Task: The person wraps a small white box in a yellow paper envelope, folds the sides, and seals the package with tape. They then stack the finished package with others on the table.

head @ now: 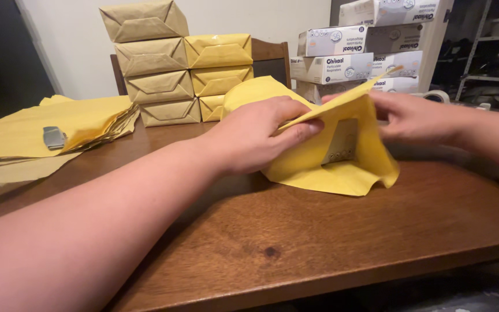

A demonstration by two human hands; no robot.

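Your left hand (255, 136) pinches the top edge of the yellow paper (330, 167) around the box (342, 141) on the table (319, 231), directly between both hands, while your right hand (414, 118) presses its far side (those fingers are hidden).

Left hand (255, 136) is pinching a fold of yellow paper (342, 167) around a box (342, 141) on the wooden counter (319, 242). Right hand (414, 118) is gripping the paper's far side. Wrapped parcels (174, 69) are standing stacked behind; loose sheets (36, 130) are lying left, white boxes (353, 52) right.
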